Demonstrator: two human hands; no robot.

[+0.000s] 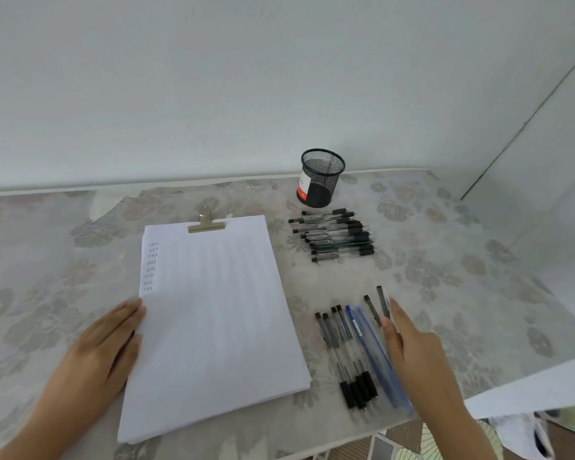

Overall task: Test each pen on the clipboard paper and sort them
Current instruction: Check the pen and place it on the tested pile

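A thick stack of white paper [213, 310] lies under a brass clip [206, 224], with short rows of pen marks near its top left. My left hand [103, 346] rests flat against the stack's left edge. To the right of the paper, a near group of pens [349, 346] lies side by side: several black-capped and two blue. My right hand [415, 350] hovers over its right side with straight fingers, the fingertips next to two more dark pens [377, 305]. Farther back, a second pile of black pens [336, 235] lies crosswise.
A black mesh pen cup [319, 177] stands behind the far pile, near the wall. A floral cloth [462, 277] covers the table. The table's front edge runs close below the near pens, with a white sheet [528, 393] at the right corner.
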